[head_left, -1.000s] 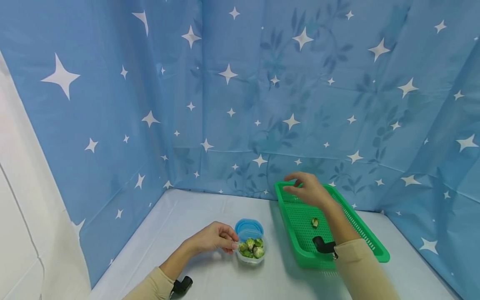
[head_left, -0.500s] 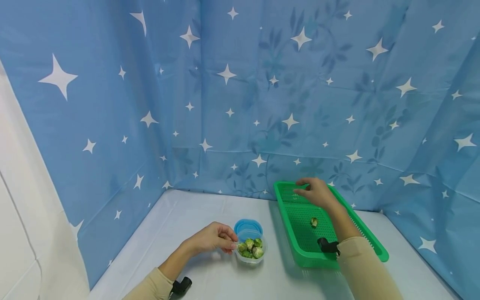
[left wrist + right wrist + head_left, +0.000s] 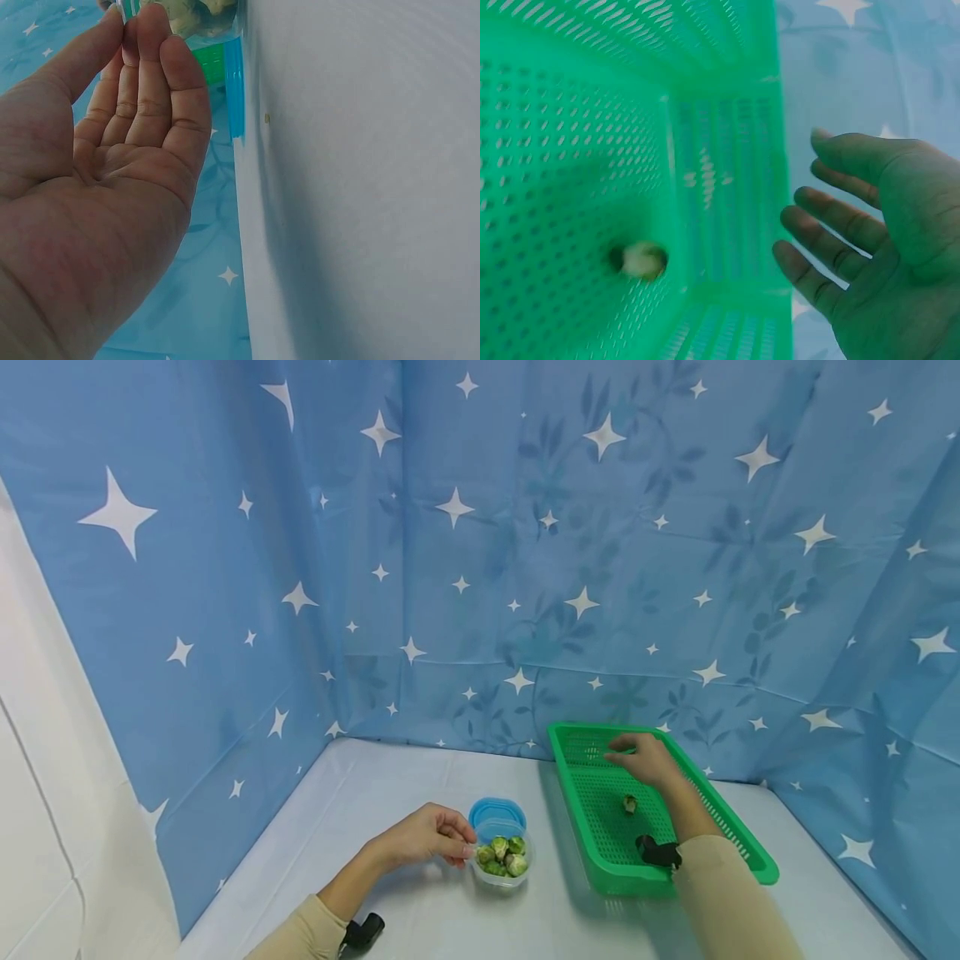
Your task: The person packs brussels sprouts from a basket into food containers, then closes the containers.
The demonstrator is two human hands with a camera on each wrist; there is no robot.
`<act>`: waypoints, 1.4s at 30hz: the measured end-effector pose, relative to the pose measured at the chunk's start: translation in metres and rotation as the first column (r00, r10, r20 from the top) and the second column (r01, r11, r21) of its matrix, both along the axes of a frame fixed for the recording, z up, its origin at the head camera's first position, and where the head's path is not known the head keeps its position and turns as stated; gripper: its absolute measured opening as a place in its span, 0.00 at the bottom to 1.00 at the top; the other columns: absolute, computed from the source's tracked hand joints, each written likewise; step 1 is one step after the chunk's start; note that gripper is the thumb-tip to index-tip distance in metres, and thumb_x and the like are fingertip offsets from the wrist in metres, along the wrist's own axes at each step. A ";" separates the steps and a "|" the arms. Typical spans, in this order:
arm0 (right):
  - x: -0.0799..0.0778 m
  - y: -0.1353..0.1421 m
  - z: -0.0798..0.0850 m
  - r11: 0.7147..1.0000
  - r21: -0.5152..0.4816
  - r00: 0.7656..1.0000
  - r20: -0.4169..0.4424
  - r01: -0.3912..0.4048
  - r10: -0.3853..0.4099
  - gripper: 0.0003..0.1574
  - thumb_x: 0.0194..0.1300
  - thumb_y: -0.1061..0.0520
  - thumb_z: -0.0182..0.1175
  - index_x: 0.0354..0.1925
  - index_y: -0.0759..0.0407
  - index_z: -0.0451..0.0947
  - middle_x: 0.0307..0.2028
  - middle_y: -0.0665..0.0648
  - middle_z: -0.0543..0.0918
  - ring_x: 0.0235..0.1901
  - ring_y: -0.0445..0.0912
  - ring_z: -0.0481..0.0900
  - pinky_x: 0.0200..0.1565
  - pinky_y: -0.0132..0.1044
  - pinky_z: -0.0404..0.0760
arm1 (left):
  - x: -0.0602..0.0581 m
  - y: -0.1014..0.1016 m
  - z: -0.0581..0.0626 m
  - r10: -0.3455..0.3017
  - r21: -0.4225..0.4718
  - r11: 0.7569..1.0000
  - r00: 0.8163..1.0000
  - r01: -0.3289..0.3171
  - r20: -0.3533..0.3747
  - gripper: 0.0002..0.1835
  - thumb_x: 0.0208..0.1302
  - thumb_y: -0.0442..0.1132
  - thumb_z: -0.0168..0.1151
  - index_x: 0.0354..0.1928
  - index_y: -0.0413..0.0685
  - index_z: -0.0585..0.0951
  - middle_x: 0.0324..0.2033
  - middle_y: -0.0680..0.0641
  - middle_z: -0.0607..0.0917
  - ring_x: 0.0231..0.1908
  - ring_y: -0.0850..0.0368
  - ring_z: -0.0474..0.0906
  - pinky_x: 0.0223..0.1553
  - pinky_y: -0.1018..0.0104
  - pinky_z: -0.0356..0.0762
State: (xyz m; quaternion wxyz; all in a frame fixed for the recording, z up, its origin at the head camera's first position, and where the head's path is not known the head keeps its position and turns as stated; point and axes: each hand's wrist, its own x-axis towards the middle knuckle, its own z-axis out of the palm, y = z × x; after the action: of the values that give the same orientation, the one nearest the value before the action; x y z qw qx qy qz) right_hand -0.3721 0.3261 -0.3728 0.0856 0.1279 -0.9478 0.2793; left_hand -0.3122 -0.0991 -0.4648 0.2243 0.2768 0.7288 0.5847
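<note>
My left hand pinches the rim of a small clear plastic tub between thumb and fingertips. Several green Brussels sprouts fill the tub. In the left wrist view, the tub shows only at the top edge, partly behind the fingers. Over a green plastic basket, my right hand hovers with loosely bent fingers and holds nothing. One Brussels sprout lies on the basket floor, nearer to me than that hand. The right wrist view shows this sprout blurred, apart from the fingers.
A blue lid lies just behind the tub on the white tabletop. The basket stands to the right, with raised perforated walls. A blue star-patterned curtain closes off the back and sides.
My right hand has moved right and lower over the basket. The left hand, the tub and the sprout in the basket have stayed put.
</note>
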 end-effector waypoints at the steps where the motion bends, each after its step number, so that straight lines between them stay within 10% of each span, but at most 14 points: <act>1: -0.001 0.002 -0.002 1.000 0.006 1.000 0.006 0.005 -0.005 0.25 0.76 0.53 0.62 0.61 0.71 0.79 0.59 0.75 0.81 0.58 0.71 0.79 0.51 0.61 0.83 | 0.000 0.000 0.000 0.001 0.001 1.000 1.000 -0.001 0.001 0.12 0.68 0.39 0.71 0.48 0.39 0.86 0.35 0.49 0.90 0.33 0.56 0.88 0.43 0.55 0.89; 22: -0.002 0.017 -0.023 0.999 0.052 0.988 0.151 0.011 -0.019 0.21 0.74 0.64 0.60 0.60 0.74 0.78 0.58 0.78 0.80 0.59 0.73 0.77 0.52 0.59 0.85 | 0.000 0.001 -0.002 0.008 0.000 1.000 1.000 -0.008 -0.003 0.11 0.69 0.39 0.71 0.48 0.39 0.86 0.34 0.48 0.90 0.33 0.55 0.88 0.42 0.56 0.89; 42: 0.007 0.021 -0.029 1.000 0.024 0.928 0.371 0.009 -0.017 0.25 0.69 0.70 0.62 0.63 0.76 0.76 0.62 0.81 0.75 0.60 0.77 0.75 0.54 0.61 0.85 | 0.002 0.001 0.000 0.008 -0.002 1.000 1.000 -0.008 -0.007 0.12 0.69 0.38 0.70 0.49 0.37 0.86 0.34 0.49 0.90 0.33 0.56 0.88 0.42 0.56 0.89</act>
State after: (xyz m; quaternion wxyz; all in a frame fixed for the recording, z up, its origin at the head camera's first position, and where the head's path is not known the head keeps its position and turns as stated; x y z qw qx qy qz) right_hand -0.3650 0.3475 -0.4014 -0.0946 0.0675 -0.9507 0.2874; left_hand -0.3107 -0.0978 -0.4645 0.2195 0.2759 0.7312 0.5840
